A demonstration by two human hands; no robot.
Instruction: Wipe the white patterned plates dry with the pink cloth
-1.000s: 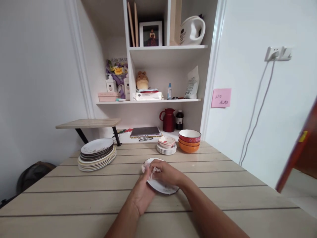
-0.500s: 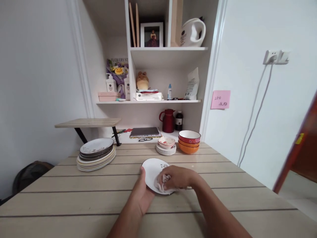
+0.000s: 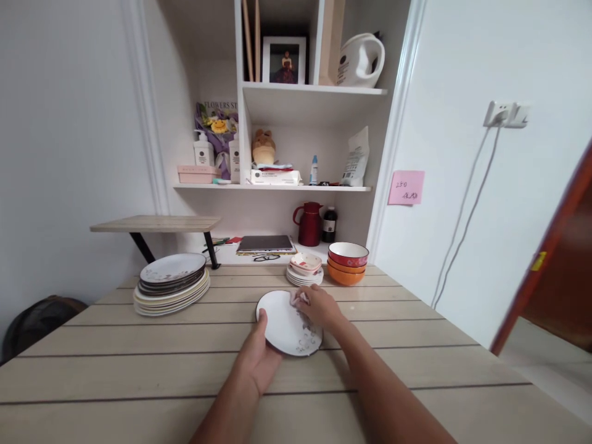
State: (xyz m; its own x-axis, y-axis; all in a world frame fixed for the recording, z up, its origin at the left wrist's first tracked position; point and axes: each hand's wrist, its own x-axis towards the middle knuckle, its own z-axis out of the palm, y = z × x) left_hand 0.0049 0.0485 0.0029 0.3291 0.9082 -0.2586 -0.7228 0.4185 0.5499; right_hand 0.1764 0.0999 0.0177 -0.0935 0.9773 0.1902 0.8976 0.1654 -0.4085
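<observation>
A white plate (image 3: 282,327) with a dark rim and a grey floral print is held just over the table, tilted a little. My left hand (image 3: 259,357) grips its near left edge, thumb on top and fingers underneath. At the plate's far right edge, my right hand (image 3: 319,306) pinches a crumpled white cloth (image 3: 300,298) against the surface. Most of the cloth is hidden by my fingers. Behind the plate stand a stack of small white dishes (image 3: 303,277) with patterned bowls (image 3: 306,264) on top.
Orange and red bowls (image 3: 346,271) are stacked at the back right. A tall stack of plates (image 3: 171,290) stands at the left beside a small raised wooden shelf (image 3: 155,224). Glasses (image 3: 267,258), a laptop (image 3: 265,243) and a red jug (image 3: 309,225) are at the back.
My right hand has moved the cloth from the plate's near right part up to its far right edge, uncovering the floral print. My left hand keeps its hold; the view has shifted slightly.
</observation>
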